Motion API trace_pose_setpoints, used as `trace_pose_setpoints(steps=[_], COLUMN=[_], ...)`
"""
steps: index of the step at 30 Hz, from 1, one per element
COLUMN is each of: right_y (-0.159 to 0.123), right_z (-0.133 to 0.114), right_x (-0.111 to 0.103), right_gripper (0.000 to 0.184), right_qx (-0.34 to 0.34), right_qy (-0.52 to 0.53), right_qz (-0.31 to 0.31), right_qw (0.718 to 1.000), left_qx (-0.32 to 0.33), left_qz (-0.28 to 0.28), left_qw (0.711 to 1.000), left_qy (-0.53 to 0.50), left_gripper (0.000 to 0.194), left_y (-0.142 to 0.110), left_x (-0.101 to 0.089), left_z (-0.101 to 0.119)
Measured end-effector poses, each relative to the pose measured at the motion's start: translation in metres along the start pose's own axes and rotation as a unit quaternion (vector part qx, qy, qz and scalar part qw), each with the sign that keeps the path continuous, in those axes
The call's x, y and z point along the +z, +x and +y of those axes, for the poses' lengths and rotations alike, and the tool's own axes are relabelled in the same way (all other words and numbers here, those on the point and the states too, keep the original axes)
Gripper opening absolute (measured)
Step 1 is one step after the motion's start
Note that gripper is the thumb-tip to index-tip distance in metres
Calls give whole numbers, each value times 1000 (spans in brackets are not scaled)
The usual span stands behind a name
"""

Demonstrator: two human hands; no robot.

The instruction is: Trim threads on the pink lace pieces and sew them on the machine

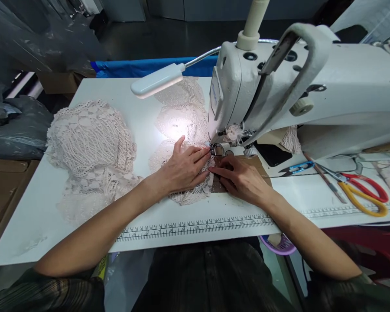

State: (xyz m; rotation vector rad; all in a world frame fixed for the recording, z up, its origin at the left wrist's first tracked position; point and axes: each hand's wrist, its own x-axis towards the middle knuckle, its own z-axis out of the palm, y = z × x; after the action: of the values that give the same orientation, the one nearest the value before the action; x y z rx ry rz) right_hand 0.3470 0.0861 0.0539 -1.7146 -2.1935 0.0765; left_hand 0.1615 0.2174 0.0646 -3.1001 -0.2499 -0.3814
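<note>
Pale pink lace fabric (182,117) runs down the table to the needle area of a white sewing machine (227,91). My left hand (186,169) lies flat on the lace, fingers stretched toward the presser foot (212,149). Just right of the foot, my right hand (240,177) has its fingers bent together, with the thumb and forefinger pinching at the lace's right edge. Beneath that hand is a brown plate (256,167) on the machine bed. The needle tip itself is too small to make out.
A heap of lace pieces (91,138) sits at left. A lit lamp (157,80) hangs over the fabric. On the right lie a black phone (273,152), blue snips (297,168) and red-and-yellow scissors (360,193). A ruler strip (195,227) lines the front edge.
</note>
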Motion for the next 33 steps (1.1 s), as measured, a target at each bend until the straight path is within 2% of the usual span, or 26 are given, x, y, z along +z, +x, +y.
trace_pose_setpoints(steps=[8, 16, 20, 23, 26, 28, 31, 33], right_y=[4, 15, 14, 10, 8, 12, 21, 26], right_z=[0, 2, 4, 9, 19, 27, 36, 39], right_x=[-1, -2, 1, 0, -12, -24, -34, -33], right_gripper=[38, 39, 39, 40, 37, 33, 25, 23], right_qx=[15, 8, 25, 37, 81, 108, 120, 125], right_qy=[-51, -90, -68, 3, 91, 116, 133, 158], right_qz=[-18, -15, -11, 21, 12, -21, -66, -69], right_qw=[998, 996, 997, 999, 992, 987, 982, 977], left_qx=[-31, -88, -120, -133, -102, -49, 49, 77], left_qz=[22, 8, 16, 25, 59, 77, 58, 42], left_qw=[999, 996, 993, 991, 993, 995, 991, 988], left_qy=[-7, -8, -11, -13, -13, -36, -106, -128], left_gripper=[41, 43, 42, 43, 42, 35, 24, 21], left_y=[3, 7, 8, 6, 3, 1, -3, -4], left_x=[7, 8, 12, 13, 7, 1, -5, -3], left_z=[-1, 1, 6, 7, 0, -4, -5, -2])
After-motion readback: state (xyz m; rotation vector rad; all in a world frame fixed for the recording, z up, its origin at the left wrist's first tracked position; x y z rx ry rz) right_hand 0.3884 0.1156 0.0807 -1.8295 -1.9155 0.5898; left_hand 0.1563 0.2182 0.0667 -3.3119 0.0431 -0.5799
